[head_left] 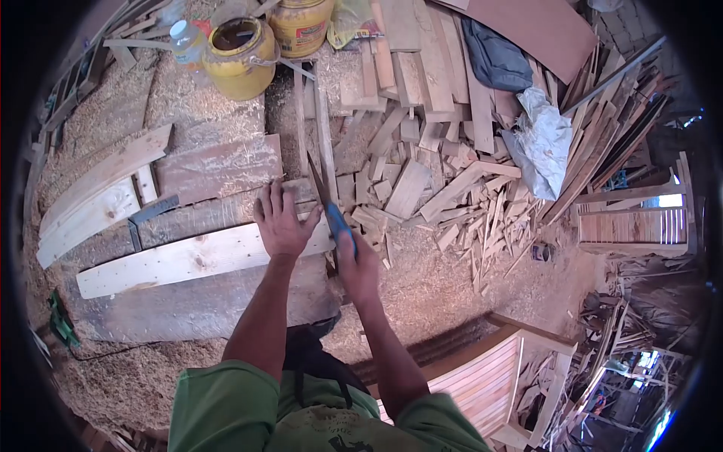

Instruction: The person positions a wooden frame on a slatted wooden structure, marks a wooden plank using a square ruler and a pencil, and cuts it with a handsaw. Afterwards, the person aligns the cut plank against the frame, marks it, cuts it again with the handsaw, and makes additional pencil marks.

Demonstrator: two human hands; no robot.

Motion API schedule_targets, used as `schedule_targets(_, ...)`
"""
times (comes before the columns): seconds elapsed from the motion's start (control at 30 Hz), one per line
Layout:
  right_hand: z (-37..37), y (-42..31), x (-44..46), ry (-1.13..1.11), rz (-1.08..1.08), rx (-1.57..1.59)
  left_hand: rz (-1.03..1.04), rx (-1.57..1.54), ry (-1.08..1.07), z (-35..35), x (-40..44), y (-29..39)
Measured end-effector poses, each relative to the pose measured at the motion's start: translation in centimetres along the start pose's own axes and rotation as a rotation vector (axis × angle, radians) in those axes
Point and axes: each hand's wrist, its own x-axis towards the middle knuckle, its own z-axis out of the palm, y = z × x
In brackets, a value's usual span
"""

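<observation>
A long pale board (197, 258) with a slightly curved edge lies across the workbench (226, 301). My left hand (285, 222) presses flat on it near its right end, fingers spread. My right hand (355, 265) is wrapped round the blue handle of a handsaw (331, 205). The saw's narrow-looking blade points away from me, against the board's right end; I cannot tell how deep the teeth sit in the wood. Left of my hands, a dark try square (135, 232) rests beside the board.
Curved boards (98, 197) lie at the left. Yellow buckets (239, 64) and a capped bottle (184, 39) stand at the back. Wood offcuts (467, 196) and planks (422, 60) pile up to the right, near a white sack (544, 143). A slatted wooden piece (467, 369) lies at lower right.
</observation>
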Motion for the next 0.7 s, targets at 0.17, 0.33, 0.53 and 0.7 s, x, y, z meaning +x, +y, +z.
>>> schedule_targets(0.17, -0.7, -1.4, -1.7, 0.016, -0.027, 0.001, -0.014, 0.013, -0.031, -0.1, -0.7, 0.2)
schedule_targets(0.33, -8.3, -3.8, -15.2, -0.025, 0.252, -0.026, 0.033, 0.012, -0.017, 0.2, -0.6, 0.1)
schedule_targets(0.53, -1.6, -1.4, -4.6, 0.032, 0.041, -0.071, 0.000, 0.123, -0.078, -0.1, 0.0, 0.5)
schedule_targets(0.7, 0.6, -1.7, -1.1, 0.032, -0.038, -0.029, -0.011, 0.143, -0.091, 0.1, -0.6, 0.7)
